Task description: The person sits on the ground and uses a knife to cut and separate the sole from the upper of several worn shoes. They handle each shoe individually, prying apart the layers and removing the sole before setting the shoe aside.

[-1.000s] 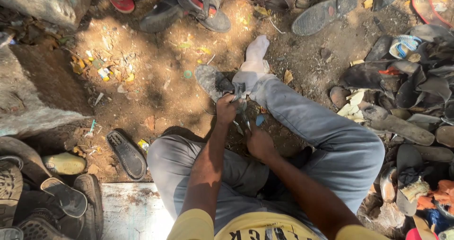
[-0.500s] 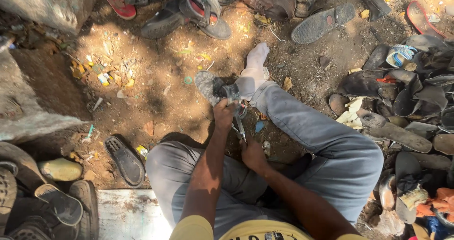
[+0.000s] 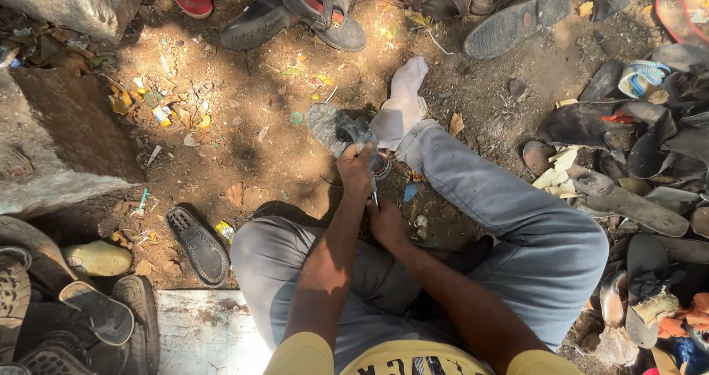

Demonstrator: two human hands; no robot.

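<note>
I sit on the dirt in grey trousers (image 3: 517,220), one white-socked foot (image 3: 402,102) stretched out ahead. My left hand (image 3: 356,170) is closed on the heel end of a worn grey shoe (image 3: 336,128) that lies on the ground beside the sock. Just below it, my right hand (image 3: 384,224) grips a thin metal tool (image 3: 375,195) whose tip points up toward the shoe. The tool's working end is partly hidden behind my left hand.
Old shoes, sandals and loose soles (image 3: 635,161) are heaped at the right, and more footwear (image 3: 295,13) lies along the top. A black sole (image 3: 198,243) and several shoes (image 3: 74,301) lie at the lower left. A large stone (image 3: 52,146) stands at the left.
My right hand has shifted a little to the left under my left hand with the tool. The left hand keeps its hold on the grey shoe.
</note>
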